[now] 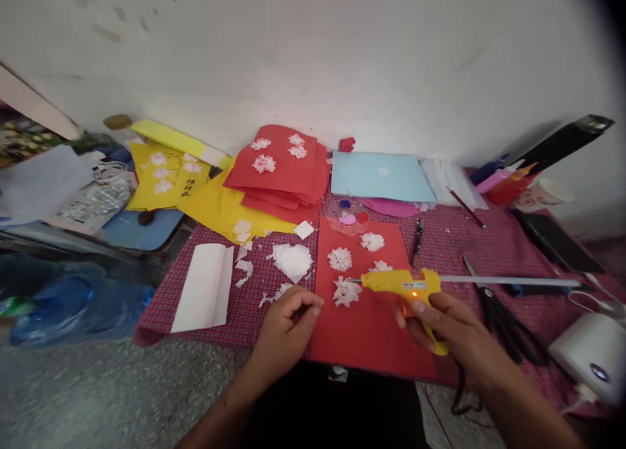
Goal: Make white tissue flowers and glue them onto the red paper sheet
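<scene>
My right hand (447,325) is wrapped round a yellow hot glue gun (398,281), its small light glowing orange and a long glue stick (508,280) poking out of the back. The gun's nozzle is at a white paper flower (347,291) on a red sheet (372,338). Two more white flowers (340,259) (372,242) lie behind it, and another (380,266) is partly covered by the gun. At the sheet's left edge, my left hand (288,322) is closed, thumb and fingertips together; anything between them is too small or hidden to make out.
White paper pieces (293,261) and a folded white sheet (203,286) lie left. Red sheets with pink-white flowers (278,165), a light blue sheet (381,175) and a paint palette (348,216) are behind. Scissors (506,318) and a white box (589,354) sit right.
</scene>
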The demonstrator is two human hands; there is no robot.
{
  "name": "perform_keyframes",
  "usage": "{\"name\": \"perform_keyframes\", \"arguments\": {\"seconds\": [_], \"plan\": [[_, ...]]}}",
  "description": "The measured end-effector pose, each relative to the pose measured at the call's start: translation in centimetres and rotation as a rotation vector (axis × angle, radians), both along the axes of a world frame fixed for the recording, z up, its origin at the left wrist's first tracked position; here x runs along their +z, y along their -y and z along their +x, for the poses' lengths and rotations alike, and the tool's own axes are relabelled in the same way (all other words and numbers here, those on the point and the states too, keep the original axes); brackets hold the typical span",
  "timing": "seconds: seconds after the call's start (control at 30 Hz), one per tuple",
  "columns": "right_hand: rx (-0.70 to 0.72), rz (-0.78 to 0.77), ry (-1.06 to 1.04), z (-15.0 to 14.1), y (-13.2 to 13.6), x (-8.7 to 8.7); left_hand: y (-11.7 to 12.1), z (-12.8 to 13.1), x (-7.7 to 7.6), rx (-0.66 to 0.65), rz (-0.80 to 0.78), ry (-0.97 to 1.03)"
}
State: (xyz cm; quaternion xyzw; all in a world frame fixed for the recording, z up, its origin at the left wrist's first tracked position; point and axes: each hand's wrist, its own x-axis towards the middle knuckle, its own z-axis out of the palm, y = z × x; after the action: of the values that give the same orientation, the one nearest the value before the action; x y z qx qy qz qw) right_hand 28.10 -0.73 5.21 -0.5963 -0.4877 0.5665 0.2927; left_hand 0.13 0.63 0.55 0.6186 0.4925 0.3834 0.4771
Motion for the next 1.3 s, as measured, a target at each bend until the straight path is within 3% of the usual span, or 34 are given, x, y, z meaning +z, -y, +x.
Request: {"name": "perform_keyframes", "arguments": {"seconds": [0.13,0.27,0.37,0.5,0.6,0.73,0.97,1.3], "plan": [[-0.074,-0.013,-0.084,-0.2,1.7,-2.4,-1.0,0.7,0.0,0.082,-0.301,0.158],[-0.121,0.002,-0.141,0.1,2.5,-3.4,-1.7,1.6,-0.2,0.191,-0.467,0.392],[-0.149,0.018,-0.266,0.6,2.9,-4.6,-2.0,2.0,0.1,0.22,-0.537,0.474],[-0.284,0.073,-0.521,1.5,3.5,-6.4,-2.4,2.2,0.4,0.213,-0.542,0.434],[-0.345,0.097,-0.643,2.3,4.0,-7.0,-2.6,2.2,0.2,0.189,-0.5,0.335],[-0.386,0.136,-0.738,3.3,4.7,-7.2,-2.7,2.4,0.0,0.138,-0.324,0.041],[-0.434,0.066,-0.666,3.6,5.3,-8.0,-3.3,3.5,0.0,0.045,-0.064,-0.322],[-0.437,0.095,-0.638,3.4,5.1,-7.8,-4.1,3.8,-0.8,-0.026,0.17,-0.519]]}}
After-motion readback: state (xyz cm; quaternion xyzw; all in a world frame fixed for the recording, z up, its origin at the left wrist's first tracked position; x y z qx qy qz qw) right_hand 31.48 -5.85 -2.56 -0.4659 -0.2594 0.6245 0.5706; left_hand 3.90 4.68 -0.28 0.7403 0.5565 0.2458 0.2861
